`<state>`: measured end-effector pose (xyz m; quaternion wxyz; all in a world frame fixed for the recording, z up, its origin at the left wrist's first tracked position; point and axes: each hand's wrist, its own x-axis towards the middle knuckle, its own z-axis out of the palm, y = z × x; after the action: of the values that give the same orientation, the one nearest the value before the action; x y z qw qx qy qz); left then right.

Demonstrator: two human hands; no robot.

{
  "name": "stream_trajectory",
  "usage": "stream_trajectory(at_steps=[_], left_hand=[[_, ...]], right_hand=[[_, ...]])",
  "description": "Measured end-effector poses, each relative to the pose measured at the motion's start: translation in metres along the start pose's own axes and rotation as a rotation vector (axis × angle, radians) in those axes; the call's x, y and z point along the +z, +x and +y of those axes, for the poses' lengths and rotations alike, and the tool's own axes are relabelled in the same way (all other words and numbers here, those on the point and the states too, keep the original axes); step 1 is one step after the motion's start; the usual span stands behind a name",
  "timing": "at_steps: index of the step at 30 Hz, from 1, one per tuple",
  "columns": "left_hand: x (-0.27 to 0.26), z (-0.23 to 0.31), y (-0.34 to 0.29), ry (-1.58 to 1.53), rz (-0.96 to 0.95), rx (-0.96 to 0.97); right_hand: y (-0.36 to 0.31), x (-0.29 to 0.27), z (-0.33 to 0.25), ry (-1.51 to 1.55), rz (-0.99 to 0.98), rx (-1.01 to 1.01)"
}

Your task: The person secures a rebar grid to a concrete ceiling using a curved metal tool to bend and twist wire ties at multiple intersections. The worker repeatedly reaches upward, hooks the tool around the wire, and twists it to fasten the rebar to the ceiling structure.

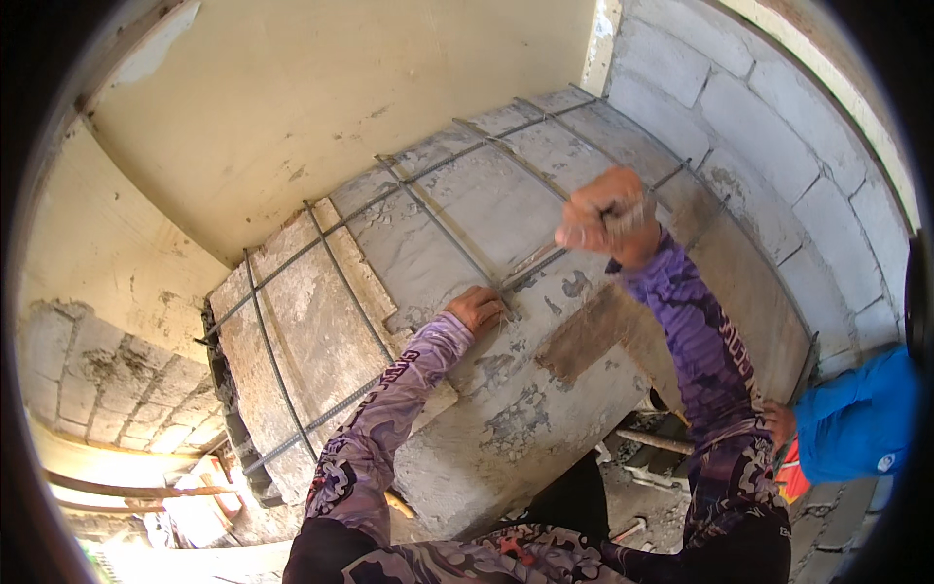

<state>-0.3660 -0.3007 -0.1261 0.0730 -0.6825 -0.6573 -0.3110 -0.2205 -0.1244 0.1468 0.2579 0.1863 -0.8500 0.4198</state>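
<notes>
Grey surface (438, 438); rebar grid (451, 234) at left hand (476, 310), below right hand (613, 219).

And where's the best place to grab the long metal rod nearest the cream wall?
Probably by its left end, coming from the left: there the long metal rod pokes past the rough board, so fingers might wrap around it, away from the crossing rods.

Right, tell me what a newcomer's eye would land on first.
Probably the grid of dark steel bars over the patchy grey surface, mid-picture. Next, the blurred right hand in its purple patterned sleeve, raised right of centre, and the left hand near a grid crossing. Another person's blue sleeve shows at far right.
</notes>
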Motion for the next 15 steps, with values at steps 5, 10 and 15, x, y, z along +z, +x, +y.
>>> stream_trajectory(at_steps=[5, 10, 15], left_hand=[[0.005, -0.011, -0.002, -0.202, 0.061, -0.228], [0.005, -0.019, 0.001, -0.328, -0.004, -0.422], [-0.001, -0.024, 0.026, -0.289, -0.065, -0.402]], right_hand=[[-0.028, 0.006, -0.011, 0.071, -0.139, -0.051], [-0.047, 0.009, -0.025, 0.092, -0.249, -0.120], [-0.055, 0.013, -0.033, 0.116, -0.396, -0.156]])
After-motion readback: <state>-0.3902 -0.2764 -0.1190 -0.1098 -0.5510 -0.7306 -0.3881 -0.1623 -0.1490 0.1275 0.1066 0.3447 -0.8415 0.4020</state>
